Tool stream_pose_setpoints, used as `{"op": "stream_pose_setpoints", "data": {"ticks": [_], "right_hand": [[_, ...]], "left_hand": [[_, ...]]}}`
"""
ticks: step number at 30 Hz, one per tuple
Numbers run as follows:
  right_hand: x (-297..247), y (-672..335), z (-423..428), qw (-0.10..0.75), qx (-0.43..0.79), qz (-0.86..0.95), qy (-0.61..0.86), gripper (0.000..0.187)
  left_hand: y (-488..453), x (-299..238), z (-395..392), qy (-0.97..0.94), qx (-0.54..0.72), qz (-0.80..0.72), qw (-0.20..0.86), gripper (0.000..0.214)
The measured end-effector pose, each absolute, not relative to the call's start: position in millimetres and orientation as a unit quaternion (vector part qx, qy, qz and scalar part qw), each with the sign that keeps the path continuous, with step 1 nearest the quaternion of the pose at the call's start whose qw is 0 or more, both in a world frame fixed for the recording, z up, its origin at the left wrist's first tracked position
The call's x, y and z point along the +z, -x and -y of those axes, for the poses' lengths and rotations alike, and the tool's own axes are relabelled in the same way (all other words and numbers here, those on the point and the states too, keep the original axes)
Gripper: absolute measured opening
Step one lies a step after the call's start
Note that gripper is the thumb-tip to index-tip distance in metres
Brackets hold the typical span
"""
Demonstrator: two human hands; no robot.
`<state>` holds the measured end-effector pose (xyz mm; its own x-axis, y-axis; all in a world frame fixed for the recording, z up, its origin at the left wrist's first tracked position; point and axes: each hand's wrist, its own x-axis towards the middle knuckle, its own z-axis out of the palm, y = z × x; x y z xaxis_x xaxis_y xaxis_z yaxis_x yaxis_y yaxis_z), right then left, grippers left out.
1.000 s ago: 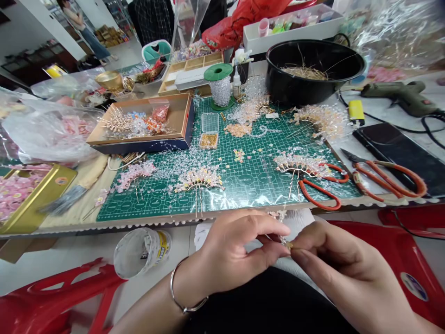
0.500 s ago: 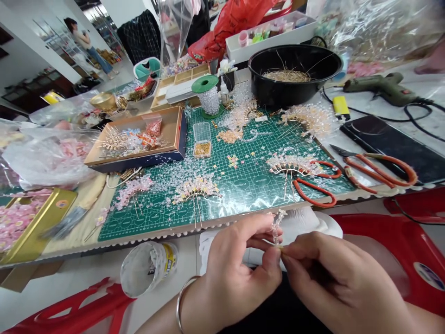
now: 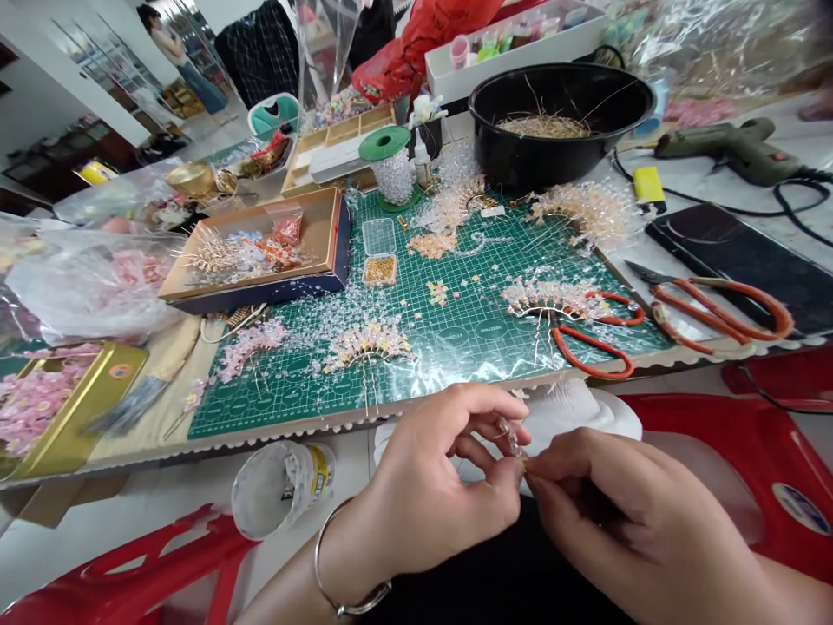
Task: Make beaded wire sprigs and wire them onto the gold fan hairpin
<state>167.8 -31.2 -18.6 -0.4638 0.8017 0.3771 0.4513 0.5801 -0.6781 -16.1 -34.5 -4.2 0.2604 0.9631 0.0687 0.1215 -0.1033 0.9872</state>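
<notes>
A small strand of clear beads [image 3: 509, 437] is pinched in my left hand [image 3: 449, 486], which wears a silver bangle. Close against it, my right hand [image 3: 625, 512] has thumb and forefinger closed at the strand's lower end; a small yellowish bit shows there, too small to name. Both hands are in front of the table edge, above my lap. On the green cutting mat [image 3: 449, 347] beyond lie beaded hair combs: a pink and yellow one [image 3: 369, 345], a pale one [image 3: 550, 299] and a pink one [image 3: 251, 347]. Orange-handled scissors [image 3: 595, 351] lie partly under the pale comb.
Behind stand a black basin [image 3: 560, 161], a bead spool [image 3: 392, 174] and an open box of beaded pieces [image 3: 318, 278]. Right are more scissors [image 3: 716, 312], a black phone-like slab [image 3: 755, 260] and a glue gun [image 3: 735, 152]. A plastic bucket [image 3: 266, 490] stands below. A person [image 3: 175, 56] is far off.
The strand has tilted from upright to leaning left, and my left hand has rolled with its fingers curling over it. The view has shifted slightly.
</notes>
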Motion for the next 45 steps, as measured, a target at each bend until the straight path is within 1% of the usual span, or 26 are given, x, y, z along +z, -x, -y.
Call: {"op": "stream_pose_setpoints", "data": {"ticks": [3, 6, 9, 11, 13, 16, 19, 24, 26, 27, 29, 30, 33, 36, 40, 44, 45], "right_hand": [[-20, -169, 31, 0.358, 0.247, 0.820, 0.371, 0.016], [-21, -170, 31, 0.350, 0.239, 0.826, 0.372, 0.014], [-23, -171, 33, 0.340, 0.244, 0.825, 0.381, 0.012], [-24, -171, 33, 0.341, 0.241, 0.823, 0.386, 0.012], [-25, -171, 33, 0.338, 0.232, 0.824, 0.390, 0.011], [-25, -170, 33, 0.328, 0.220, 0.833, 0.387, 0.012], [-26, -170, 33, 0.324, 0.212, 0.842, 0.376, 0.013], [-23, -175, 30, 0.300, 0.197, 0.860, 0.363, 0.011], [-18, -180, 24, 0.297, 0.172, 0.874, 0.345, 0.009], [-14, -183, 19, 0.304, 0.146, 0.881, 0.331, 0.012], [-7, -189, 9, 0.311, 0.073, 0.899, 0.298, 0.024], [-4, -191, 3, 0.303, 0.049, 0.909, 0.281, 0.027], [2, -193, -12, 0.267, 0.025, 0.933, 0.242, 0.021], [3, -193, -21, 0.240, 0.011, 0.944, 0.224, 0.017], [3, -197, -24, 0.221, 0.038, 0.949, 0.221, 0.020], [4, -201, -21, 0.226, 0.102, 0.940, 0.234, 0.016], [5, -201, -20, 0.237, 0.121, 0.930, 0.253, 0.016]], "left_hand": [[16, -2, 34, -0.626, 0.405, -0.449, 0.492, 0.035], [17, -3, 35, -0.666, 0.400, -0.450, 0.441, 0.034], [18, -7, 36, -0.705, 0.399, -0.448, 0.379, 0.038], [18, -9, 37, -0.703, 0.403, -0.449, 0.375, 0.039], [17, -8, 37, -0.679, 0.407, -0.457, 0.406, 0.034], [16, -6, 36, -0.638, 0.397, -0.473, 0.461, 0.018], [15, -5, 34, -0.614, 0.392, -0.487, 0.481, 0.010], [16, -4, 35, -0.614, 0.392, -0.495, 0.474, 0.012], [17, -3, 35, -0.602, 0.395, -0.499, 0.483, 0.013], [18, -3, 35, -0.591, 0.397, -0.498, 0.495, 0.013], [19, -2, 35, -0.567, 0.401, -0.488, 0.528, 0.016], [19, -2, 35, -0.555, 0.402, -0.481, 0.547, 0.018], [20, -2, 35, -0.516, 0.396, -0.463, 0.602, 0.020], [19, -1, 36, -0.473, 0.388, -0.464, 0.640, 0.018], [18, 2, 36, -0.445, 0.382, -0.475, 0.656, 0.015], [19, 0, 35, -0.424, 0.383, -0.466, 0.676, 0.016], [20, -1, 35, -0.420, 0.383, -0.462, 0.681, 0.016]]}}
